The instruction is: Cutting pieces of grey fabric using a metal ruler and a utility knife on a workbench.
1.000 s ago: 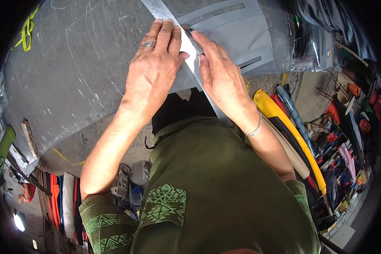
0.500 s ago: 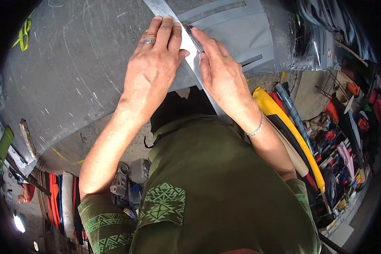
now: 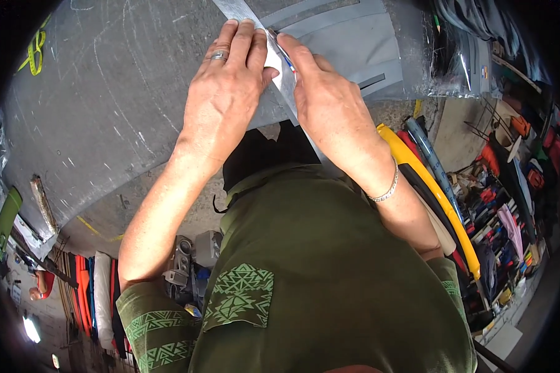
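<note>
A long metal straightedge (image 3: 235, 9) lies slantwise over grey sheet material (image 3: 354, 46) on a scuffed dark grey work surface (image 3: 137, 68). My left hand (image 3: 227, 81) presses flat on it, fingers stretched out and thumb to the side. Against the straightedge's right side, my right hand (image 3: 333, 105) grips a slim metal utility knife (image 3: 286, 59), index finger laid along its top. A blue and red mark shows on the knife's body; its blade tip is too small to make out. Dark slots and curved strips show on the grey sheet right of my hand.
A yellow tape measure (image 3: 36, 53) lies at the far left. Rolls of material, one yellow (image 3: 438, 193), lean to my right beside a cluttered shelf (image 3: 491, 224). More rolls (image 3: 102, 298) stand at lower left. Clear plastic (image 3: 448, 87) hangs over the right edge.
My right hand has turned and its wrist has shifted slightly right, so the knife's blue and red side now shows. My left hand stays almost in place on the straightedge.
</note>
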`<state>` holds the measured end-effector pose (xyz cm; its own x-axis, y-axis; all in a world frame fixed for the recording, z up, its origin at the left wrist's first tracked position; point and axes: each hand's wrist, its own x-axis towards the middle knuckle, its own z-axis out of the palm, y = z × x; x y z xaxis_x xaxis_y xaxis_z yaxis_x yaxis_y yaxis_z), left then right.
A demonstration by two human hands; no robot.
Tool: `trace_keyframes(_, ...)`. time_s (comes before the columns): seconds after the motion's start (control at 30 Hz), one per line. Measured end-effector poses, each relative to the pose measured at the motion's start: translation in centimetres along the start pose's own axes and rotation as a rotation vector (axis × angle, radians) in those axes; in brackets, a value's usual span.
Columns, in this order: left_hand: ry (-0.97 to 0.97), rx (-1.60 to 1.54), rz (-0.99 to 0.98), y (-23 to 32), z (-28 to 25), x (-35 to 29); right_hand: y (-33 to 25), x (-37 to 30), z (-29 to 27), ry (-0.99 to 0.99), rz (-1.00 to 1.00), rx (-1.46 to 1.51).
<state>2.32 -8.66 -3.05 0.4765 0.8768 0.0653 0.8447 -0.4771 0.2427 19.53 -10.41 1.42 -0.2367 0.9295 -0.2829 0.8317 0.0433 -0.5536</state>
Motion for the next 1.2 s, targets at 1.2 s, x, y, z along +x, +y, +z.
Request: trace_keyframes(1.2,0.065,-0.228,-0.075,-0.1,0.7,-0.9,4.6,-9.3,1.3,0.075,0.195,0.081)
